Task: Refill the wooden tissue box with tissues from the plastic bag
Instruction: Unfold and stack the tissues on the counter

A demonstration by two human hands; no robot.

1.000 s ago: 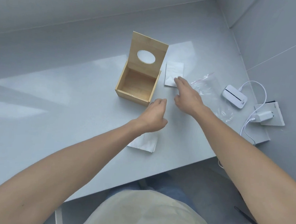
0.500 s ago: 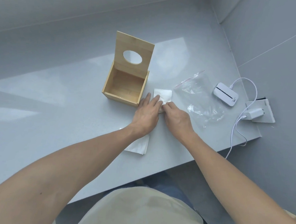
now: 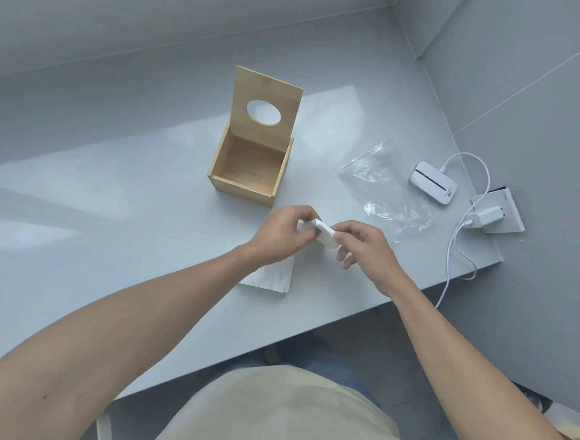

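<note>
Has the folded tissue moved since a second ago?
Yes. The folded tissue left its spot right of the wooden box; both hands now hold it nearer the person.

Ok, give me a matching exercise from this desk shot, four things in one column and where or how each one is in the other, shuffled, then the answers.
Things:
1. wooden tissue box
2. plastic bag
3. folded tissue
4. white charger

States:
A. plugged into the socket plate at the table's right edge
B. pinched between left hand and right hand
C. lid up, nothing inside
D. lying flat, right of the box

Pairs: 1-C, 2-D, 3-B, 4-A
</note>
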